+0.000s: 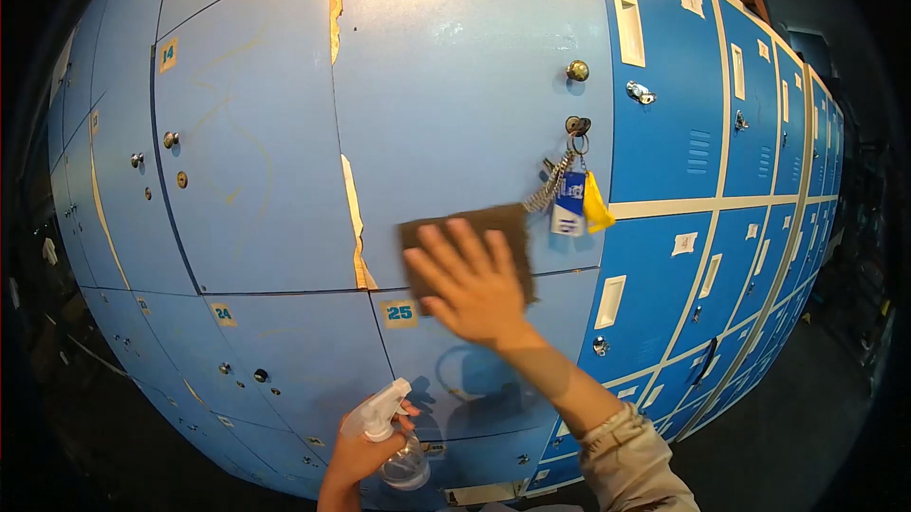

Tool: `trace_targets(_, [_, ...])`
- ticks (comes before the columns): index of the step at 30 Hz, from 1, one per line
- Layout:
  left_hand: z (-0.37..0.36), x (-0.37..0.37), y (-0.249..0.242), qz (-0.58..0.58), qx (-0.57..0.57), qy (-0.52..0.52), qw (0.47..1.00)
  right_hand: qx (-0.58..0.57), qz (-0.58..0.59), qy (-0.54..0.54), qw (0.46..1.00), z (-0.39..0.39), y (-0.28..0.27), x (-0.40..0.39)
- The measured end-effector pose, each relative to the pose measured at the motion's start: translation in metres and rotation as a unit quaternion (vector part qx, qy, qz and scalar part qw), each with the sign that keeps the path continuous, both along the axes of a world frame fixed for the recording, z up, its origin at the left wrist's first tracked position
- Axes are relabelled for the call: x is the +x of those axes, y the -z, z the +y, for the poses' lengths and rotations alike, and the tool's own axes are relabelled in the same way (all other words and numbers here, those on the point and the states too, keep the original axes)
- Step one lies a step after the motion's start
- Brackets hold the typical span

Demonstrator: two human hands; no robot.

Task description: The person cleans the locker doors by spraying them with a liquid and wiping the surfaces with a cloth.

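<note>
My right hand (474, 289) lies flat with spread fingers, pressing a dark brown cloth (517, 242) against the lower part of the light blue locker door (455, 113) numbered 15. Low in front of the lockers, my left hand (361, 446) is wrapped round a clear spray bottle (406, 467) with a white trigger head. Just right of the cloth, a bunch of keys (550, 180) hangs from the door's lock, with a blue-and-white tag (568, 204) and a yellow tag (596, 204). Above the lock is a round brass knob (577, 70).
Light blue doors numbered 14 (247, 151), 24 (285, 341) and 25 (484, 370) surround door 15. To the right runs a bank of darker blue metal lockers (664, 132) with pale handles and locks. Torn tape strips (353, 218) line the door's left edge.
</note>
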State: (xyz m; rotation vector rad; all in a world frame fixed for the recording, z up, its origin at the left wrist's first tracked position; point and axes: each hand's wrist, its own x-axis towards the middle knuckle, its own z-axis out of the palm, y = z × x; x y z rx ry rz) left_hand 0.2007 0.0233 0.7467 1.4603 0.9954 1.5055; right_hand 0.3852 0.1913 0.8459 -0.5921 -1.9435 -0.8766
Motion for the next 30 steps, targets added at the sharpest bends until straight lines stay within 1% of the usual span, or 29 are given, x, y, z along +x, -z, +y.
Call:
trace_targets(2, [-0.001,0.0,-0.001,0.002,-0.002,-0.011,1.0,0.028,-0.044,-0.057,0.997,-0.004,-0.014,-0.035])
trace_targets(5, [-0.004,-0.001,-0.005,0.012,-0.001,-0.025,1.0,0.037,-0.067,-0.102,0.992,-0.006,-0.032,-0.066])
trace_targets(8, [-0.003,-0.001,-0.004,0.011,0.004,-0.025,1.0,0.038,-0.065,-0.116,0.99,-0.004,-0.033,-0.067])
trace_targets(11, [-0.002,0.004,-0.007,0.009,0.007,-0.026,1.0,0.013,-0.063,-0.113,0.991,-0.004,-0.031,-0.055])
trace_targets(14, [0.002,0.003,-0.003,0.008,0.022,-0.011,1.0,0.022,-0.036,-0.071,0.997,-0.003,-0.027,-0.023])
trace_targets(15, [0.003,0.004,-0.003,0.0,0.024,-0.007,1.0,0.002,-0.031,-0.062,0.998,-0.001,-0.025,-0.007])
trace_targets(21, [0.005,0.001,0.002,0.001,0.006,-0.009,1.0,-0.012,0.035,0.066,0.997,0.011,-0.005,0.103])
trace_targets(23, [0.005,0.001,0.002,0.002,0.002,-0.013,1.0,-0.029,0.083,0.062,0.994,0.015,0.001,0.126])
trace_targets(24, [0.004,0.0,0.002,0.007,-0.001,-0.016,1.0,-0.037,0.112,0.053,0.992,0.016,0.003,0.129])
trace_targets(27, [-0.001,-0.004,0.004,0.004,-0.005,-0.013,1.0,-0.003,0.148,0.096,0.984,0.022,0.013,0.113])
trace_targets(30, [-0.007,-0.006,0.0,0.007,-0.004,-0.028,1.0,-0.026,0.097,0.114,0.988,0.008,0.014,0.08])
